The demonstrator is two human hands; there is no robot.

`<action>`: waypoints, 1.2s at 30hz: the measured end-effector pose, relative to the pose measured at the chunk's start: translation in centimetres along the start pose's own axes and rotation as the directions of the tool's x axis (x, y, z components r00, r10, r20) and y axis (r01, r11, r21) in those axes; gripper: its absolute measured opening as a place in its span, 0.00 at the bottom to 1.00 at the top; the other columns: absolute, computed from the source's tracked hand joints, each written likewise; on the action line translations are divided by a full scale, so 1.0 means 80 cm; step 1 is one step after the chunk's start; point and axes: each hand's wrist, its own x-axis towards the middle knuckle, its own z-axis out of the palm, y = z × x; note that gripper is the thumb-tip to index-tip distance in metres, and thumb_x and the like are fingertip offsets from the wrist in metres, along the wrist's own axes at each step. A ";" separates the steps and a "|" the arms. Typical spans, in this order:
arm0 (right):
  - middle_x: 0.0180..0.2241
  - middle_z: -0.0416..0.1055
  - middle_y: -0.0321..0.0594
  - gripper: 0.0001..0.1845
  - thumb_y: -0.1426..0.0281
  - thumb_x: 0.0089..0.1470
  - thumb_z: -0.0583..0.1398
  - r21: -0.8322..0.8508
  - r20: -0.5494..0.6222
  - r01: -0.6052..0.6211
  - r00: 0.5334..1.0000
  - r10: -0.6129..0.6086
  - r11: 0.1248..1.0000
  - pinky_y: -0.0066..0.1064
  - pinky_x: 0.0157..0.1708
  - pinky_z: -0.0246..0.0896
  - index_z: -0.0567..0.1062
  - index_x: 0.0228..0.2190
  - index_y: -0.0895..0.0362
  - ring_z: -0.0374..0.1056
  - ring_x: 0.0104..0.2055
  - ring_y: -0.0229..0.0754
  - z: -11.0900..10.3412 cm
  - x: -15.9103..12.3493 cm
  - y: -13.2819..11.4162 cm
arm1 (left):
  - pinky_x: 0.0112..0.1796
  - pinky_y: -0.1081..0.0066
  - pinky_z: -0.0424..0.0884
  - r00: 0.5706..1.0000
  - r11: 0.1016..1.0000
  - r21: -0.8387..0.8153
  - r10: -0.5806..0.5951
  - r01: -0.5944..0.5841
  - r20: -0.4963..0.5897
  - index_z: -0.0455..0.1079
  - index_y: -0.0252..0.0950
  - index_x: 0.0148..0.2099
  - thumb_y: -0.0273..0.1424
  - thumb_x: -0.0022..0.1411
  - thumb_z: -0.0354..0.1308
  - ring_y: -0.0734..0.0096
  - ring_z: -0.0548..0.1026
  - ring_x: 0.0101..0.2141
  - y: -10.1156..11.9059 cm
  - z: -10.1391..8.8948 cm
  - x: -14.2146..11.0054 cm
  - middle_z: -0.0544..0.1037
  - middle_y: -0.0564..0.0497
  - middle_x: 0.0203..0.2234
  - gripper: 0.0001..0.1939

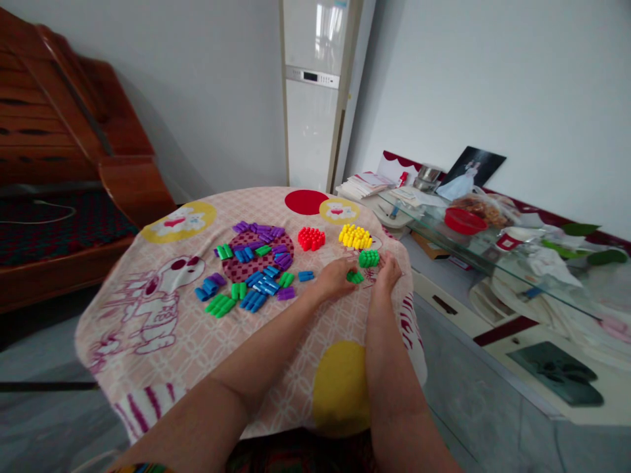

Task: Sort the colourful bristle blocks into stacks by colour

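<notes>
My left hand (338, 279) is curled around a small group of green ribbed toy blocks (353, 277), thumb and fingers on either side. Just beyond it stands a tight cluster of green blocks (369, 258). Close to that cluster's right side is my right hand (388, 272), fingers loosely bent and partly hidden, with nothing visible in it. Behind are a grouped yellow cluster (355, 236) and a red cluster (311, 239). To the left lie scattered blue blocks (263, 284), purple blocks (259, 231) and more green blocks (220, 305), many joined in pairs or short rows.
A patterned cloth (197, 355) covers the round table. On the right stands a glass-topped cabinet (444, 246) bearing papers, a red bowl (465, 221) and a paper cup (513, 240). A wooden bench (125, 177) is at left, with a tall white appliance (311, 125) behind.
</notes>
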 end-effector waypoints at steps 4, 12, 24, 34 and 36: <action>0.42 0.77 0.55 0.29 0.57 0.54 0.50 0.090 -0.093 -0.023 0.995 0.031 0.996 0.38 0.46 0.71 0.74 0.47 0.67 0.75 0.44 0.46 0.005 -0.002 -0.003 | 0.44 0.67 0.72 1.000 0.986 0.167 -0.008 0.004 0.020 0.74 0.34 0.50 0.31 0.58 0.60 0.59 0.77 0.44 0.013 0.003 -0.005 0.78 0.41 0.44 0.17; 0.40 0.78 0.53 0.25 0.60 0.54 0.51 0.151 -0.136 -0.089 0.985 0.110 0.985 0.38 0.44 0.72 0.75 0.43 0.65 0.76 0.43 0.46 0.009 0.001 -0.003 | 0.41 0.68 0.71 0.990 0.973 0.197 -0.106 0.124 -0.098 0.75 0.35 0.46 0.27 0.63 0.51 0.59 0.76 0.45 0.011 0.000 0.001 0.77 0.41 0.43 0.13; 0.39 0.79 0.50 0.22 0.63 0.54 0.52 0.201 -0.144 -0.135 0.976 0.165 0.970 0.38 0.45 0.72 0.76 0.42 0.64 0.76 0.41 0.45 0.008 -0.004 -0.015 | 0.44 0.69 0.70 0.970 0.995 -0.099 -0.016 -0.008 -0.241 0.74 0.32 0.37 0.22 0.56 0.58 0.66 0.74 0.39 0.041 0.023 0.035 0.78 0.47 0.35 0.06; 0.37 0.78 0.50 0.26 0.59 0.55 0.51 0.087 -0.132 -0.069 0.988 0.080 0.994 0.38 0.43 0.72 0.77 0.42 0.65 0.76 0.40 0.46 0.006 -0.003 -0.014 | 0.44 0.65 0.70 0.976 0.988 -0.109 -0.128 0.110 -0.178 0.71 0.33 0.43 0.23 0.58 0.58 0.63 0.74 0.41 0.054 0.037 0.048 0.78 0.43 0.40 0.09; 0.37 0.78 0.50 0.26 0.57 0.54 0.51 0.089 -0.131 -0.072 0.988 0.083 0.993 0.37 0.43 0.72 0.76 0.41 0.64 0.76 0.40 0.46 0.005 -0.004 -0.015 | 0.44 0.65 0.70 0.972 0.985 -0.133 -0.135 0.110 -0.192 0.70 0.34 0.44 0.24 0.58 0.59 0.63 0.74 0.42 0.054 0.034 0.044 0.77 0.44 0.40 0.11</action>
